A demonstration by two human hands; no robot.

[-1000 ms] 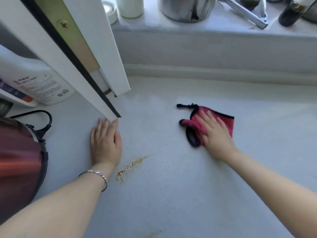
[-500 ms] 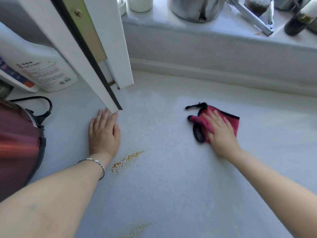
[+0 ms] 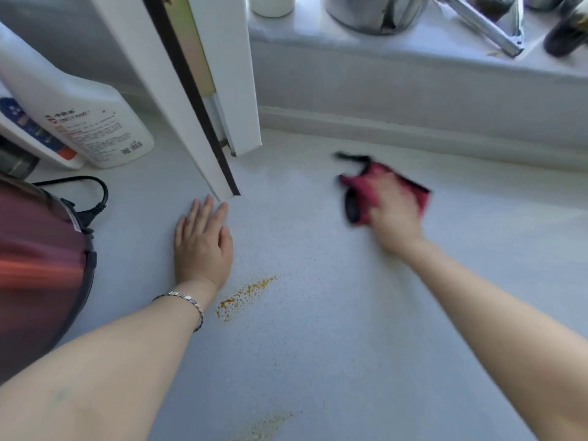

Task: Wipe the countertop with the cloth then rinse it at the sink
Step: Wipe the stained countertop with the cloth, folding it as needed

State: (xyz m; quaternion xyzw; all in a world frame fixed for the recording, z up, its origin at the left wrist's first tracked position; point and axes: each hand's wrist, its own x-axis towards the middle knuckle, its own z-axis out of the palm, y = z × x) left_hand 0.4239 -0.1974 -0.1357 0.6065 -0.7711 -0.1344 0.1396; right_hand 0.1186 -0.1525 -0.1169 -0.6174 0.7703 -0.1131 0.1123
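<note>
only the head view to go on, so one angle. the right hand (image 3: pixel 393 214) is on top of the pink cloth (image 3: pixel 361 189), which sits toward the back edge of the countertop (image 3: pixel 318 351), right of the middle, near the step up to the ledge (image 3: pixel 413 62). hand and cloth are both motion-blurred, so i read it as mid-swipe. the fingers look laid flat over the cloth, pressing it down rather than bunching it, though with the blur i can't rule out a small pinch at the edge.

the left hand (image 3: pixel 202 246) lies flat on the countertop, fingers straight and together, holding nothing. its fingertips are right at the bottom corner of an open white door (image 3: pixel 178 90). looks like it's just bracing.

progress-wise i'd call it early in the wiping part. there's an orange speckled stain (image 3: pixel 245 294) just beside the left wrist, well apart from the cloth, and a fainter orange patch (image 3: pixel 267 424) closer to the front edge. both need a pass. the rinse isn't started, and no sink shows in frame, so that whole half is left.

other stuff: a white bottle (image 3: pixel 79 122) and a red appliance (image 3: pixel 38 265) with a black cord (image 3: pixel 95 198) at the left end, plus a metal pot (image 3: pixel 375 11) up on the ledge.
</note>
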